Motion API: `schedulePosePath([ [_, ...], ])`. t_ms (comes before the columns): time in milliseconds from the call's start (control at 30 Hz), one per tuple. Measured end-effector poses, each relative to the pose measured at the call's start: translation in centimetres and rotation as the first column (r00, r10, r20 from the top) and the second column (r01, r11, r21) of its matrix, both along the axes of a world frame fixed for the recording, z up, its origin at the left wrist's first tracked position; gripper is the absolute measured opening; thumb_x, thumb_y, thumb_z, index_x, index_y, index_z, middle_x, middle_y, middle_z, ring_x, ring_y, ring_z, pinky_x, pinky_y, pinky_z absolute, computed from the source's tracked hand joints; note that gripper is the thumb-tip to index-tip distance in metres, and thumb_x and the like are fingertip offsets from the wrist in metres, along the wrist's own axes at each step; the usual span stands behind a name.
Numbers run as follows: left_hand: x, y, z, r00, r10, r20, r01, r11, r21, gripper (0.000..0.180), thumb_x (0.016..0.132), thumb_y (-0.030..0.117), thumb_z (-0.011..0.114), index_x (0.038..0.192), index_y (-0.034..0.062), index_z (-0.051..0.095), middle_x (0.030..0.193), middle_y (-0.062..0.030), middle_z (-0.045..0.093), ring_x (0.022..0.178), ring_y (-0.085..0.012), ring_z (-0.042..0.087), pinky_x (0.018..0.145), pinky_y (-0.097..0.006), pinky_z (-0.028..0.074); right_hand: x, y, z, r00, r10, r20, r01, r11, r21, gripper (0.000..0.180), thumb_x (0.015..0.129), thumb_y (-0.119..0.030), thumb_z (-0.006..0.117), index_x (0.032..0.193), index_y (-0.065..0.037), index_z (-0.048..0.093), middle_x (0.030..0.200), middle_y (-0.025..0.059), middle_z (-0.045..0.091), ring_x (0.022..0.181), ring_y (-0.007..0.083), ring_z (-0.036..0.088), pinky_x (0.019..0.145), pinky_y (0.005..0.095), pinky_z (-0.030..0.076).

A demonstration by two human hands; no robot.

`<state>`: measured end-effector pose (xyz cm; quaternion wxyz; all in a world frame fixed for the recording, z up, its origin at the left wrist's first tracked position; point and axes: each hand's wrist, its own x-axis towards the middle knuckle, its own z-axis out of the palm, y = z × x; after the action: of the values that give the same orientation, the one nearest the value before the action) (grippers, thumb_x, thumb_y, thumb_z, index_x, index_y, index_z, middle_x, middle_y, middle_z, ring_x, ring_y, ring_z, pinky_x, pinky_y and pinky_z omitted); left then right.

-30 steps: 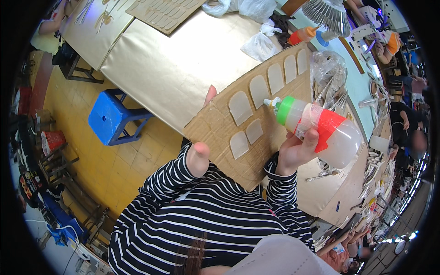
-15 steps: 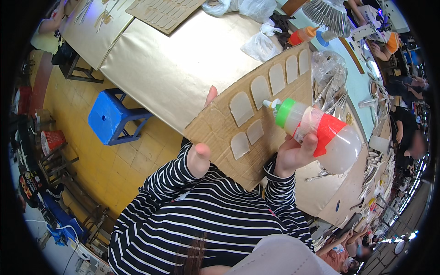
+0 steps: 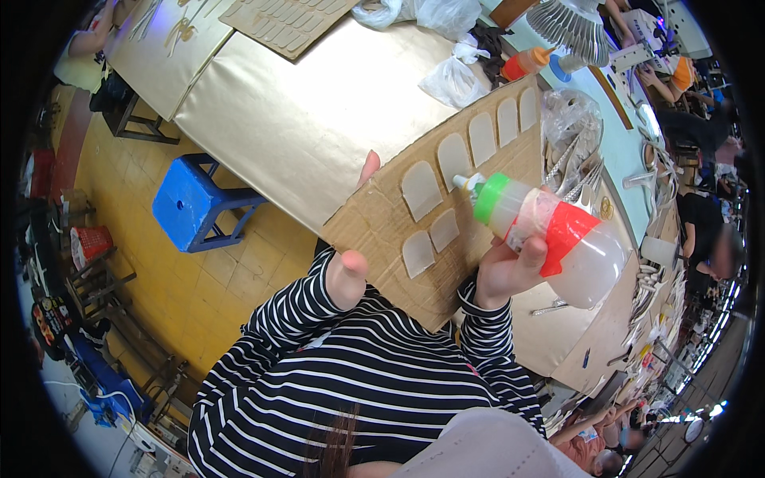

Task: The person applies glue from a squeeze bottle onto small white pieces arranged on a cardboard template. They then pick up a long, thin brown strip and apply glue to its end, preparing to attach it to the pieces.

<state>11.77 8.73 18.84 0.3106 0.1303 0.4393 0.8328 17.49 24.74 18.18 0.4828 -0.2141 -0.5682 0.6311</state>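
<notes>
While the right hand (image 3: 510, 275) is wrapping its fingers (image 3: 532, 253) tight round a squeeze bottle (image 3: 550, 235), the bottle is lying tilted, its white nozzle pointing away from the fingers toward the left and its green collar sitting just beyond the knuckles. A red band is circling the clear body right above the grip, and the pale bottom end is sticking out to the right. The nozzle tip is hovering at a cardboard sheet (image 3: 382, 227), close to or touching one of the arched pale patches (image 3: 420, 190) laid out on it; I cannot tell which. More such patches are running in a row up the sheet's far edge, and two smaller ones are sitting nearer the wrist.

The left hand (image 3: 351, 267) is gripping the sheet's near corner, thumb on top and one fingertip (image 3: 368, 167) showing past the edge, so the sheet is being held slanted between both hands. Striped sleeves are leading back from both wrists.

Beyond the fingertips a gold table (image 3: 295, 119) is stretching away, with white bags (image 3: 454, 80) and an orange bottle (image 3: 526, 64) at its far side. Left of the left hand, down on the yellow floor, a blue stool (image 3: 191, 203) is standing. Right of the bottle, a clear bag of metal pieces (image 3: 570, 139) is lying on the bench.
</notes>
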Motion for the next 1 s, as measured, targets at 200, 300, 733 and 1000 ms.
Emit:
schedulePosePath([
  [200, 0.2, 0.0, 0.2, 1.0, 0.014, 0.007, -0.014, 1.0, -0.008, 0.116, 0.069, 0.076, 0.049, 0.144, 0.0078, -0.007, 0.145, -0.0161, 0.022, 0.132, -0.0257, 0.027, 0.107, -0.042, 0.029, -0.1, 0.4, 0.3, 0.999, 0.017, 0.038, -0.017, 1.0, 0.001, 0.075, 0.072, -0.047, 0.073, 0.121, 0.003, 0.045, 0.115, 0.0166, 0.054, 0.104, 0.0271, 0.054, 0.09, 0.0399, 0.044],
  [300, 0.2, 0.1, 0.2, 1.0, 0.009, 0.004, -0.009, 1.0, -0.001, 0.116, 0.069, 0.075, 0.05, 0.144, 0.0084, -0.007, 0.145, -0.0161, 0.022, 0.132, -0.026, 0.027, 0.107, -0.043, 0.029, -0.3, 0.7, 0.4, 1.0, -0.024, 0.016, 0.024, 1.0, 0.016, 0.075, 0.072, -0.047, 0.073, 0.121, 0.003, 0.044, 0.116, 0.0168, 0.054, 0.105, 0.0275, 0.054, 0.091, 0.0405, 0.044],
  [733, 0.3, 0.2, 0.2, 1.0, -0.006, 0.017, 0.006, 1.0, 0.018, 0.117, 0.067, 0.075, 0.052, 0.144, 0.0097, -0.007, 0.144, -0.0158, 0.024, 0.132, -0.026, 0.028, 0.107, -0.043, 0.03, 0.2, 0.9, 0.2, 0.998, -0.01, 0.055, 0.007, 0.999, 0.051, 0.075, 0.072, -0.048, 0.073, 0.121, 0.002, 0.045, 0.114, 0.0162, 0.055, 0.105, 0.0273, 0.053, 0.09, 0.0406, 0.043],
  [1000, 0.4, 0.2, 0.1, 1.0, -0.008, 0.018, 0.008, 1.0, -0.003, 0.117, 0.067, 0.076, 0.051, 0.144, 0.0104, -0.007, 0.145, -0.0155, 0.022, 0.133, -0.0256, 0.026, 0.107, -0.043, 0.029, 0.7, 0.5, -0.1, 0.996, 0.017, 0.082, -0.023, 0.997, 0.078, 0.083, 0.07, -0.053, 0.072, 0.125, 0.0, 0.04, 0.116, 0.0181, 0.053, 0.104, 0.0286, 0.053, 0.09, 0.0406, 0.043],
])
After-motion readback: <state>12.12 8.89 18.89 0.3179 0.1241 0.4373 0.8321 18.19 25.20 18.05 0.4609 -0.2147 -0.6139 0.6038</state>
